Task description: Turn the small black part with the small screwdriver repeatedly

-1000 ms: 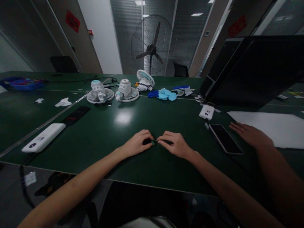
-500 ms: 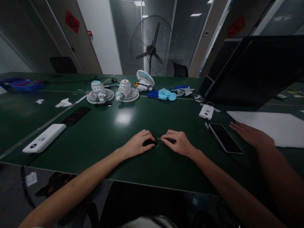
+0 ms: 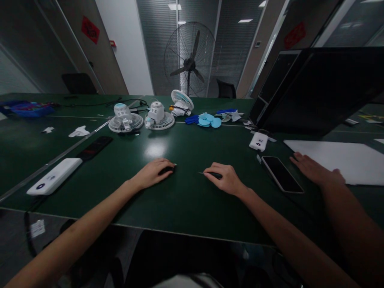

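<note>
My left hand [image 3: 153, 173] rests on the green table with its fingers closed around a small black object [image 3: 168, 169]. A pale tip shows at that object's right end; its kind is unclear. To the right, my right hand [image 3: 225, 178] grips what looks like a small screwdriver [image 3: 215, 175]. Its dark handle lies under my fingers and its thin metal shaft points left, toward my left hand. A gap of bare table separates the shaft from the black object.
Another person's hand [image 3: 313, 168] lies by a white sheet [image 3: 336, 160] at right, near a phone [image 3: 282, 174] and a white power bank [image 3: 258, 141]. Another power bank [image 3: 55, 176] is at left. Small white fans [image 3: 160, 120] and light-blue pieces [image 3: 209, 120] stand farther back.
My left hand has moved left and slightly away from me with the black object, parting from the screwdriver tip. My right hand has stayed nearly in place.
</note>
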`<control>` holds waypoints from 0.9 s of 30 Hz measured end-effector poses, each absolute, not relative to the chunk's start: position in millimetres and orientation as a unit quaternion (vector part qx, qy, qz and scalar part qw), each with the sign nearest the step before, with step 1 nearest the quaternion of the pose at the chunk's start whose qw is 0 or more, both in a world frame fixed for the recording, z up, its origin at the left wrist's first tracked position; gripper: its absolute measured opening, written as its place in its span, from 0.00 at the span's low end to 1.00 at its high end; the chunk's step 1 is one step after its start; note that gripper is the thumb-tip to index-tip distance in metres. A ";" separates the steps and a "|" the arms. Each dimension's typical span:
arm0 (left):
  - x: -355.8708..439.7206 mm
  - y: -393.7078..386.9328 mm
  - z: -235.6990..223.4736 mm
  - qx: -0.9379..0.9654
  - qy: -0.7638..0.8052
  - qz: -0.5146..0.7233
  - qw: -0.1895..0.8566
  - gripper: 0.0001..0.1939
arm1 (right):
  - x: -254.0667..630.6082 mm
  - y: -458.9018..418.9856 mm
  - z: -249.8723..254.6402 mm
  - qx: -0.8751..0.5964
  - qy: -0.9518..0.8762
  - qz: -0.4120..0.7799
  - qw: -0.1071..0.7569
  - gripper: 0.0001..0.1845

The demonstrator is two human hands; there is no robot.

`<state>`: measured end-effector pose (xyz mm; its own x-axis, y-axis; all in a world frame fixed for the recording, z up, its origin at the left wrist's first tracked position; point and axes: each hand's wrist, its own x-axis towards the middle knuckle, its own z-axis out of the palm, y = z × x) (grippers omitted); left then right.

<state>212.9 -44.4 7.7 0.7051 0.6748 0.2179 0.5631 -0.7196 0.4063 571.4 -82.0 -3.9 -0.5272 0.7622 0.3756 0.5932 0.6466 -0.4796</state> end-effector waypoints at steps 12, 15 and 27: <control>18.9 -5.4 11.5 0.646 0.754 0.104 -0.056 0.28 | 572.8 -81.8 -3.9 -0.394 -0.862 0.158 0.277 0.12; 27.7 -8.8 14.7 0.654 0.747 0.094 -0.075 0.29 | 572.8 -81.3 -3.8 -0.397 -0.863 0.152 0.272 0.12; 11.9 -10.4 5.0 0.608 0.765 0.205 -0.046 0.20 | 571.7 -81.9 -3.3 -0.398 -0.864 0.135 0.276 0.11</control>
